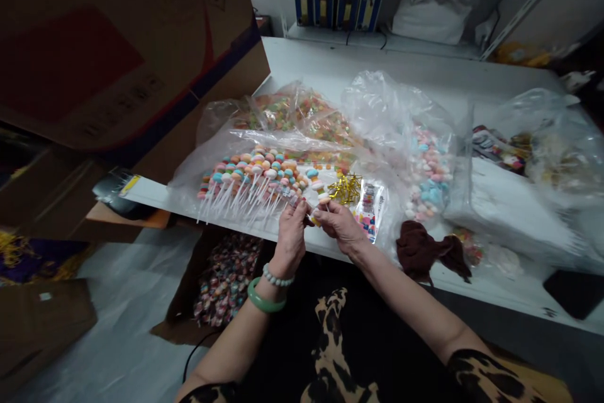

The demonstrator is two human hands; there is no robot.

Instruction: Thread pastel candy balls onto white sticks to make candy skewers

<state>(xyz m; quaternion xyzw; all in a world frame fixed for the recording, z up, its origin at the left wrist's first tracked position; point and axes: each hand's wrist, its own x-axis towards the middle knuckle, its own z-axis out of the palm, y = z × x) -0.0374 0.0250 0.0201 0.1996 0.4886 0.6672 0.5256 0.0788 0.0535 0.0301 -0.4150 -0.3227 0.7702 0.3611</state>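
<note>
1. Candy skewer (319, 188): just beyond right hand (346, 227) fingertips, stick pinched between them.
2. Left hand (291, 227): alongside, fingers closed on clear wrapper (286, 192).
3. Gold twist ties (346, 190): loose pile, beyond right hand.
4. Gummy candies (325, 121): bagged, farther back.

the candy stick (319, 187) is held at a lean, blue on top, paler pieces stacked below, clear wrapper (288, 194) just beside!

Can read no words or numbers. On cardboard box (155, 26), upper left of frame, see row of small signs (117, 105), too dim to identify. On printed packet (369, 209), right of centre, find print too small.
</note>
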